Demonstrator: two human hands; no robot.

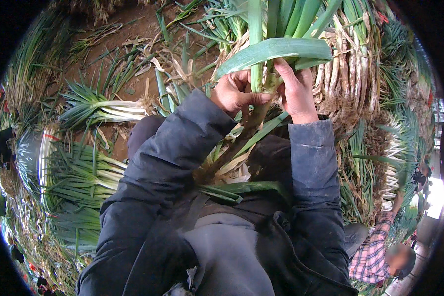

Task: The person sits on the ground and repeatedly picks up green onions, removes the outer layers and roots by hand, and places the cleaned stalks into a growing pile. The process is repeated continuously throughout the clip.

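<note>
Before my chest I hold one large green onion (267,79) upright, its green leaves pointing away from me and its lower stalk running down toward my lap. My left hand (235,92) pinches the base of a leaf between thumb and fingers. Around the stalk from the other side, my right hand (296,88) grips it, thumb up along the leaves. One broad leaf (277,51) bends sideways across the plant above both hands. The stalk's lower end is blurred. Loose leaves (244,187) lie across my lap.
Peeled green onions (120,109) lie on the soil (107,55) at left, with a larger pile (103,174) nearer me. Unpeeled onions with dry roots (349,74) stand at upper right. A row of white stalks (392,159) lies further right. A person in a plaid shirt (372,255) is at lower right.
</note>
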